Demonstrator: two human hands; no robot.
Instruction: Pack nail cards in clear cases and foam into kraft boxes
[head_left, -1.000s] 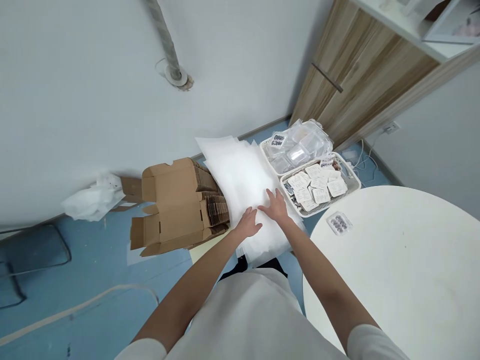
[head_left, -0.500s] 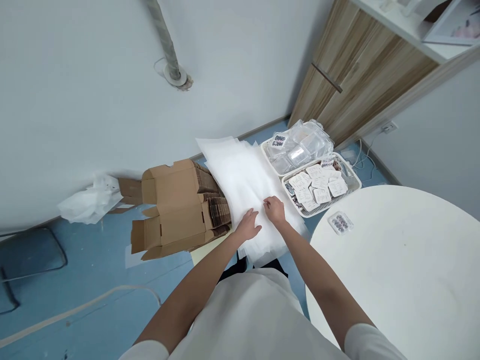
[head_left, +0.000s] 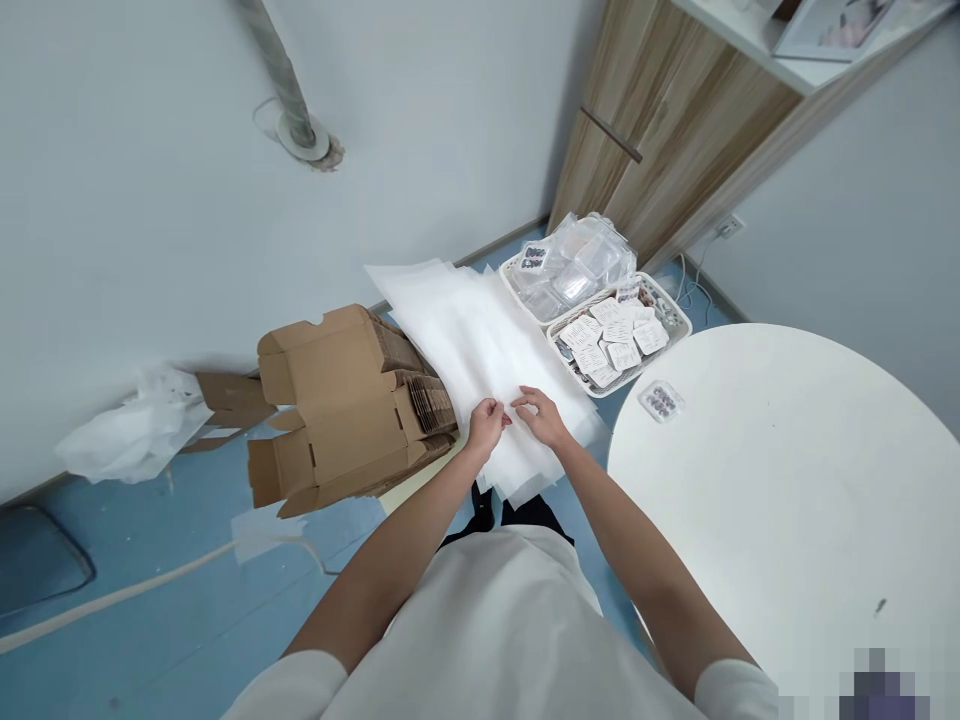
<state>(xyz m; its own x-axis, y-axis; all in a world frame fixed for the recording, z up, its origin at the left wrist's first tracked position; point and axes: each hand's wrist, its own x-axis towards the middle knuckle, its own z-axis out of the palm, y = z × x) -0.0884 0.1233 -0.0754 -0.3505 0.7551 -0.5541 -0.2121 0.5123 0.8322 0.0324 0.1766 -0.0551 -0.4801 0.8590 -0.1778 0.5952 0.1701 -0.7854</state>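
My left hand (head_left: 486,428) is closed, thumb and fingers pinched over the white sheets. A tiny reddish thing (head_left: 507,420), too small to name, shows at its fingertips. Just to the right, my right hand (head_left: 541,416) hovers with its fingers slightly bent and apart, and nothing shows in it. Beneath both hands lies a stack of thin white translucent sheets (head_left: 480,330), fanned out unevenly.
Left of the sheets lie flattened brown cardboard boxes (head_left: 352,400). Beyond are a basket of clear plastic cases (head_left: 574,280) and a basket of white cards (head_left: 619,335). A round white table (head_left: 787,480) at right bears a small clear case (head_left: 661,401). A wooden cabinet (head_left: 660,110) stands behind.
My left hand has gone from spread fingers to a pinch with the reddish thing at its tips. My right hand has loosened from a pinch. The view has shifted slightly.
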